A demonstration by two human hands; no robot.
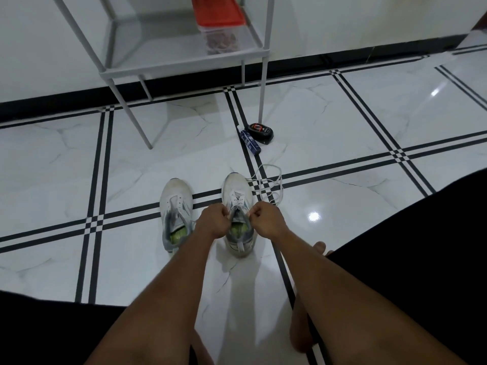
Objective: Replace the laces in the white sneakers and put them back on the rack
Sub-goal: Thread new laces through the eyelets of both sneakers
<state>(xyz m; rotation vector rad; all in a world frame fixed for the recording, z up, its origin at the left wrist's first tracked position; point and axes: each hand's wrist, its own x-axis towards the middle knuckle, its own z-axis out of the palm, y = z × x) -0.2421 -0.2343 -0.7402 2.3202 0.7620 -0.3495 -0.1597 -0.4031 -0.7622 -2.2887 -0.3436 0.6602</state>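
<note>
Two white sneakers with green insoles stand side by side on the tiled floor, toes pointing away from me. The left sneaker has bare eyelets. The right sneaker carries a white lace across its front eyelets. My left hand and my right hand are both closed at the right sneaker's throat, each pinching the lace on its own side. A loose white lace lies coiled on the floor just right of that sneaker. The grey metal rack stands ahead against the wall.
A clear box with a red lid sits on the rack's lower shelf. A black round tin and a blue tube lie by the rack's right leg. My bare feet rest near the sneakers, and black-clothed legs fill the lower corners.
</note>
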